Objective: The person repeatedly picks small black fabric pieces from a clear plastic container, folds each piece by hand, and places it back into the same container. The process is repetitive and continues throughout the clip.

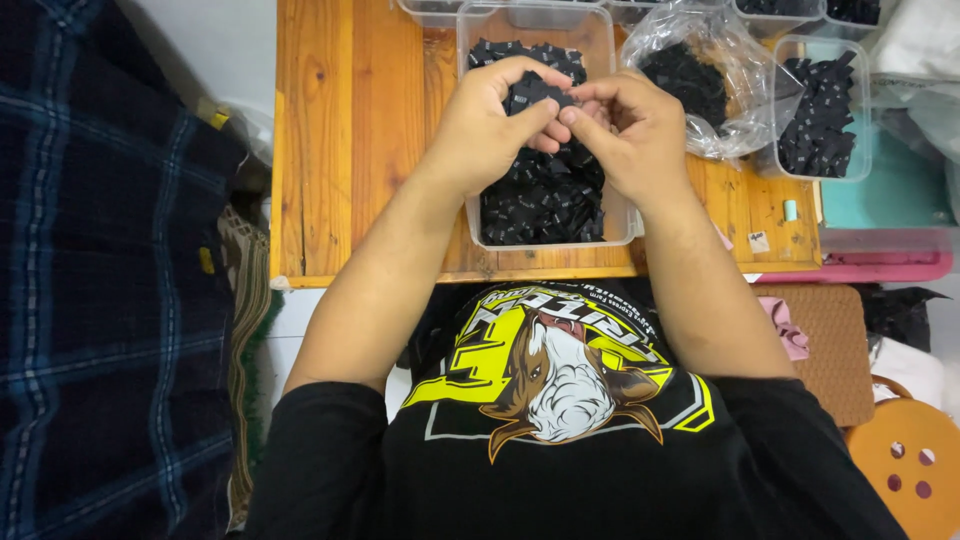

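Observation:
A clear plastic tub [620, 225] full of small black woven labels [540, 195] stands on a low wooden table [340, 140]. Over the tub, my left hand [490, 120] clutches a small bunch of black labels [535, 92]. My right hand [630, 130] meets it, thumb and forefinger pinching at the edge of that bunch. Both hands hover just above the tub's pile.
A clear plastic bag of black labels [690, 75] lies to the right, beside another tub of labels [820, 115]. More tubs line the table's far edge. A dark plaid cloth [100, 300] fills the left. An orange stool [915, 470] sits at the lower right.

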